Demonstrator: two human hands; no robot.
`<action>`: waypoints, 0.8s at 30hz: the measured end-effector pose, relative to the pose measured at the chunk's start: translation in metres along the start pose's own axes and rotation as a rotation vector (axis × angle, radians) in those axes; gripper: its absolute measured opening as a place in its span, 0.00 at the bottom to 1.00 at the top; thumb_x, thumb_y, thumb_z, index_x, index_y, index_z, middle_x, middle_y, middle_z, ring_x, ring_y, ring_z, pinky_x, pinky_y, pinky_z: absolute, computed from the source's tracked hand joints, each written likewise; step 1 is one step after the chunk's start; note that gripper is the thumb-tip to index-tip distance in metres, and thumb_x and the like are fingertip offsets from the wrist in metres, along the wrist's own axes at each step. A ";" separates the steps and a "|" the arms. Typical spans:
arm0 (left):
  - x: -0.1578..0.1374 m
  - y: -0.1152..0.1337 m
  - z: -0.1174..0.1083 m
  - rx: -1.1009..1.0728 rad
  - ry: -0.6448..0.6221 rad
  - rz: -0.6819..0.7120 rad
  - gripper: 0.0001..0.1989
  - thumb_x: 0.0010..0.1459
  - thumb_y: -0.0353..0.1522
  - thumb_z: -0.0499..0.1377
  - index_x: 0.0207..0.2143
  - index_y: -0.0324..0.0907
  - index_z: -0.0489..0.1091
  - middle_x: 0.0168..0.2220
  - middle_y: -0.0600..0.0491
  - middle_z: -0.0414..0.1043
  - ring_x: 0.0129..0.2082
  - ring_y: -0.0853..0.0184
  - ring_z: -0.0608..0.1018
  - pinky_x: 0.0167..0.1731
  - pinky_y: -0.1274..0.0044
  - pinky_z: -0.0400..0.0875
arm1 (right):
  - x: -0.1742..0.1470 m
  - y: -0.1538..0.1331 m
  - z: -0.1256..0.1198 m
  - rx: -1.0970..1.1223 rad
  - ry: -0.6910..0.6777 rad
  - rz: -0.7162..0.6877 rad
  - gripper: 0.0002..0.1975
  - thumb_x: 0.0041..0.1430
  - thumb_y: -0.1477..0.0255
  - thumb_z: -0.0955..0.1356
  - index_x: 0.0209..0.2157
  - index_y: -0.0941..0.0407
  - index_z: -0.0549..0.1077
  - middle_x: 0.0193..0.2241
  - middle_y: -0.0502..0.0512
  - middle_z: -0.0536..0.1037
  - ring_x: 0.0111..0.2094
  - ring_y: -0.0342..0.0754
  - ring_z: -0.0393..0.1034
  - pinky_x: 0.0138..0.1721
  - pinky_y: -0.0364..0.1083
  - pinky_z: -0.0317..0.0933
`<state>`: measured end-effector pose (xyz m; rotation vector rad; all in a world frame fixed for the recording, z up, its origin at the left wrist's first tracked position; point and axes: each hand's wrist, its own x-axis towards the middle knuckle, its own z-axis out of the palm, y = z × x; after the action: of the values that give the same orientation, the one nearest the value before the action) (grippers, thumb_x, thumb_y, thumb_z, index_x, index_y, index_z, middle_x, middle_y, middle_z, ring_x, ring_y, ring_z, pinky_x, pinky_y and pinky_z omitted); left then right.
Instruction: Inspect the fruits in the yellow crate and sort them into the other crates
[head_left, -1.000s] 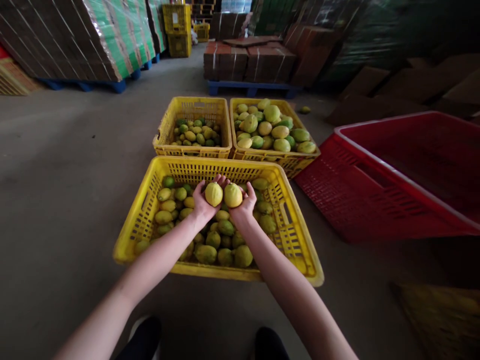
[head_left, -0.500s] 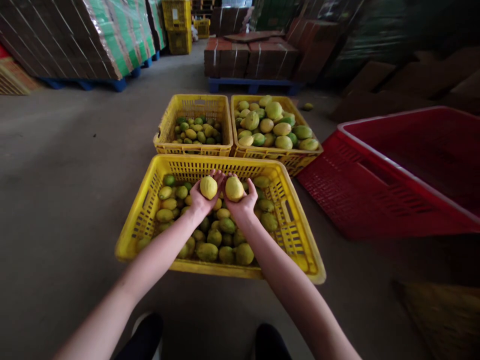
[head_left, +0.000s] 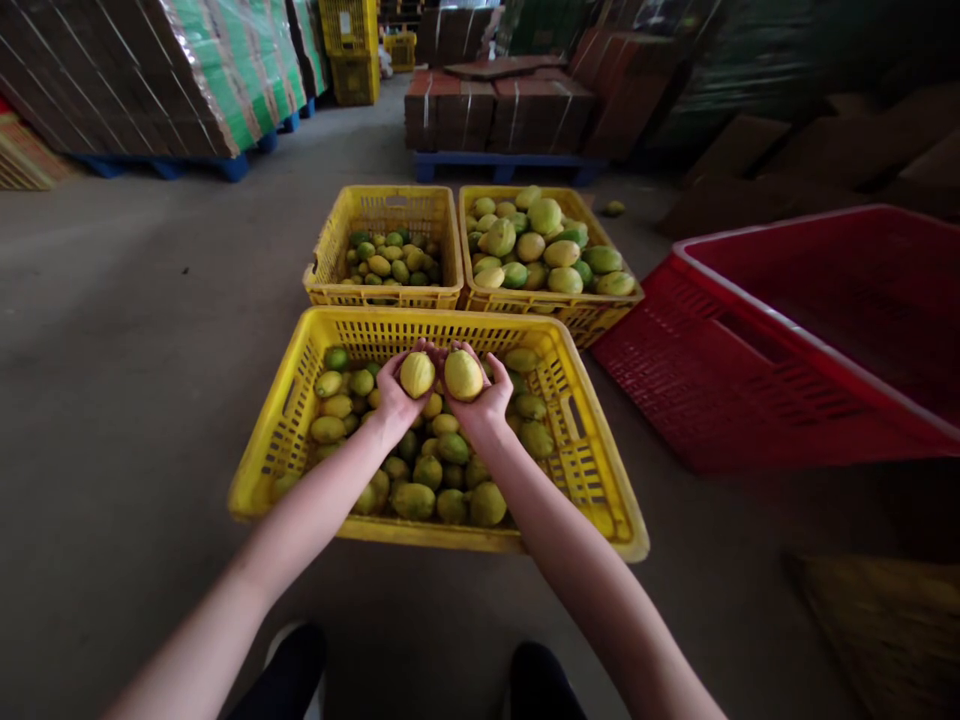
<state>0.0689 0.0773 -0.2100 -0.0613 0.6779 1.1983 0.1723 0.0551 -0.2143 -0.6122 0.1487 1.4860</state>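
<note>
My left hand (head_left: 394,394) is palm up, its fingers cupped under a pale yellow lemon (head_left: 417,375). Beside it, my right hand (head_left: 490,399) cradles another yellow lemon (head_left: 463,374), with its thumb raised at the side. The two hands are close together above the middle of a yellow plastic crate (head_left: 435,538). Inside that crate lie many green and yellow lemons (head_left: 413,501), partly covered by my hands and forearms.
Behind stand a yellow crate (head_left: 384,295) of smaller fruit and a fuller yellow crate (head_left: 555,306) of larger fruit. A tilted red crate (head_left: 667,370) is at right. Boxes (head_left: 499,110) on a blue pallet (head_left: 510,165) stand farther back. One fruit (head_left: 614,208) lies on the floor.
My right hand has shifted slightly left with its lemon, which looks a little turned. My left hand stays almost in place, still cupping its lemon. The whole view has moved slightly.
</note>
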 end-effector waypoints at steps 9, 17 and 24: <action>0.001 0.004 -0.003 -0.014 0.016 -0.035 0.22 0.62 0.32 0.50 0.55 0.44 0.74 0.35 0.51 0.81 0.34 0.66 0.81 0.37 0.78 0.78 | -0.006 -0.001 0.004 -0.058 -0.009 0.037 0.13 0.58 0.67 0.64 0.37 0.57 0.77 0.30 0.55 0.83 0.32 0.50 0.79 0.38 0.50 0.76; 0.009 0.005 -0.009 0.009 0.021 -0.036 0.19 0.61 0.31 0.50 0.49 0.43 0.76 0.29 0.53 0.77 0.31 0.66 0.80 0.36 0.77 0.76 | -0.004 0.000 0.003 -0.129 0.030 -0.014 0.10 0.53 0.68 0.66 0.38 0.50 0.74 0.29 0.51 0.83 0.31 0.50 0.79 0.33 0.52 0.77; 0.035 0.009 -0.039 0.159 0.273 -0.068 0.09 0.62 0.30 0.52 0.34 0.45 0.73 0.29 0.53 0.75 0.34 0.67 0.80 0.43 0.73 0.77 | 0.022 0.015 -0.032 -0.373 0.256 0.169 0.03 0.53 0.73 0.67 0.31 0.51 0.71 0.20 0.49 0.78 0.20 0.47 0.74 0.25 0.50 0.76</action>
<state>0.0502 0.0955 -0.2563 -0.1159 1.0012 1.0770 0.1687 0.0588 -0.2552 -1.1149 0.1232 1.6079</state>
